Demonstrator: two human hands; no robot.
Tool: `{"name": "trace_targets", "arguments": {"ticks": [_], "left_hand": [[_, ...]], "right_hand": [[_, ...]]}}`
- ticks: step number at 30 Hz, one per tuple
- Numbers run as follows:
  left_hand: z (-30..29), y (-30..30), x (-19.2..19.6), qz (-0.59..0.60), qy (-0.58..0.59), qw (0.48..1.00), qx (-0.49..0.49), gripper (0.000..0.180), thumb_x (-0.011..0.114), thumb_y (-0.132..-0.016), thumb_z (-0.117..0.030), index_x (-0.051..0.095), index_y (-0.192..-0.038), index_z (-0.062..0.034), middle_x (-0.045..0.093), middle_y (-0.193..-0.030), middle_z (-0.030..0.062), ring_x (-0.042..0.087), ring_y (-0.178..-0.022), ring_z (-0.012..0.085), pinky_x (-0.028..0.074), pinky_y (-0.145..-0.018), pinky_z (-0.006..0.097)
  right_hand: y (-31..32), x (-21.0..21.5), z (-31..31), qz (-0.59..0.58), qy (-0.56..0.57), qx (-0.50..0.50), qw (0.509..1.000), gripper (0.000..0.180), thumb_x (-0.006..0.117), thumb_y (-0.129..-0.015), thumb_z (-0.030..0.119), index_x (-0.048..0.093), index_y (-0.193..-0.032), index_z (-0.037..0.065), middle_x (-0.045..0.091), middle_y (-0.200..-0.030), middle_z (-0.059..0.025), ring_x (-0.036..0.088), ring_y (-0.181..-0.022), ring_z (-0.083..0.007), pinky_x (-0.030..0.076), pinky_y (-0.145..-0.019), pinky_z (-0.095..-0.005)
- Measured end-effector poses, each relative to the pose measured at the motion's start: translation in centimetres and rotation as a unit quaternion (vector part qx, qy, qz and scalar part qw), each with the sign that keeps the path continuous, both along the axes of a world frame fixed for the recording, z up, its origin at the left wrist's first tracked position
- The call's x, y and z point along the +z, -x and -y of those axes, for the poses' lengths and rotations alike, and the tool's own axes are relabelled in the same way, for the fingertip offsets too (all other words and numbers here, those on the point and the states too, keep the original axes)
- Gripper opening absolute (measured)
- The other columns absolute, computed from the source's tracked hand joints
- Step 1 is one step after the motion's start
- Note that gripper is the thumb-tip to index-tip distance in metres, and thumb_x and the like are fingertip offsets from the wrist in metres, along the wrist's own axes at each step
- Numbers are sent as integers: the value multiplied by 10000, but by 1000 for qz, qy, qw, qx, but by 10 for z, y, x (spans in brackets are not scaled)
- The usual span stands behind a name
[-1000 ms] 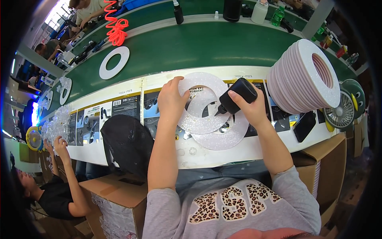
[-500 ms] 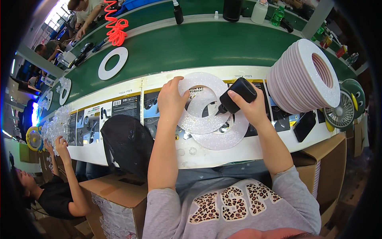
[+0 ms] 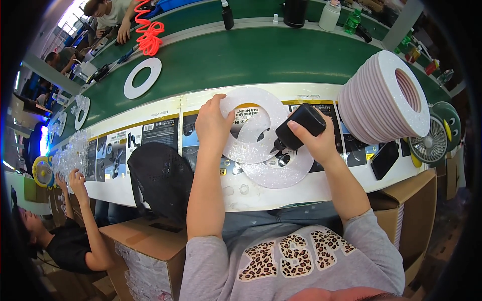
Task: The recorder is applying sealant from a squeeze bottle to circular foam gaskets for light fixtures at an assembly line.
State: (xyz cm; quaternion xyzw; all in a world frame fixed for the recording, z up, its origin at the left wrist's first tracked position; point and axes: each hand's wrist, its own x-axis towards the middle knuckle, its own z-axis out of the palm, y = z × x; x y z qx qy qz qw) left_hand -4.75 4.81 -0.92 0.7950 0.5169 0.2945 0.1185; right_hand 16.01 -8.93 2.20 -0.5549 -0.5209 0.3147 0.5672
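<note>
My left hand point(image 3: 215, 125) grips the left edge of a flat, glittery white ring point(image 3: 258, 96), thumb on top and fingers at the rim. This ring lies partly over a second glittery white ring point(image 3: 277, 176), which sits nearer to me on the table. In my right hand point(image 3: 321, 140) is a black squeeze bottle point(image 3: 304, 124), tilted so its thin nozzle points down and left. The nozzle tip is over the right part of the upper ring; whether it touches cannot be made out.
A thick stack of white rings point(image 3: 371, 100) leans at the right, beside a small fan point(image 3: 429, 138) and a black phone point(image 3: 385, 159). A black mesh cap point(image 3: 160, 178) lies left of my arm. Another ring point(image 3: 143, 78) rests on the green belt point(image 3: 211, 60). Co-workers are at the left.
The upper ring and my left hand have shifted slightly left and away from me. The bottle's nozzle tip has moved a little nearer to me. A co-worker's arm across the belt has moved.
</note>
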Motion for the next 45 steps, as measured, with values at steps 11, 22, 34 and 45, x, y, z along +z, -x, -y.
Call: {"name": "trace_targets", "arguments": {"ticks": [11, 22, 34, 45], "left_hand": [[1, 1, 1, -3, 10, 1000, 1, 444, 769, -752, -159, 596, -1157, -108, 665, -1035, 106, 632, -998, 290, 520, -835, 394], [0, 1, 0, -4, 10, 1000, 2, 439, 767, -753, -162, 600, -1156, -112, 662, -1037, 100, 628, -1006, 288, 517, -841, 396], [0, 1, 0, -3, 13, 1000, 3, 440, 766, -752, -163, 599, -1156, -110, 663, -1027, 102, 630, -999, 293, 517, -837, 404], [-1, 1, -1, 1, 7, 1000, 1, 443, 770, -747, -164, 601, -1153, -115, 662, -1017, 100, 632, -990, 293, 520, -828, 403]], "right_hand": [[3, 3, -1, 0, 19, 26, 999, 214, 722, -840, 173, 667, -955, 1, 683, -838, -57, 633, -762, -110, 501, -722, -254], [5, 3, -2, 3, 19, 19, 1000, 222, 732, -839, 192, 656, -931, 6, 667, -815, -48, 612, -745, -107, 482, -697, -252], [4, 4, -2, 2, 33, 16, 999, 231, 735, -839, 204, 650, -928, 8, 658, -812, -43, 602, -744, -105, 479, -693, -253], [-7, 6, -1, -40, 17, -29, 999, 276, 750, -824, 217, 654, -953, -7, 675, -821, -67, 619, -730, -122, 492, -686, -261]]}}
